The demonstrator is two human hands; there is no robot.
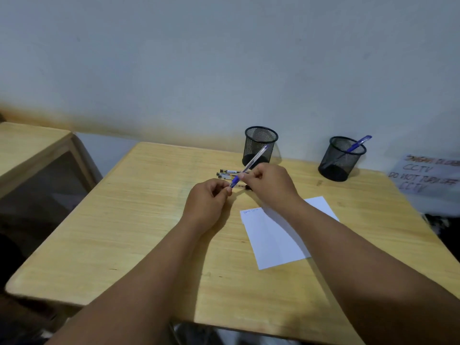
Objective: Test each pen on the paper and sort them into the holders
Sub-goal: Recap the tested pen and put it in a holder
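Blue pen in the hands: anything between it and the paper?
Nothing visible. Both hands, left and right, hold the blue pen above the table, left of and behind the paper. The written-on near corner is bare; the right forearm crosses over the sheet's far edge.

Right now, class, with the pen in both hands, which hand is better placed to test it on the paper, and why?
Probably the right hand. It grips the pen at mid-barrel and its forearm already lies over the paper. The left hand only pinches the pen's lower tip, farther from the paper.
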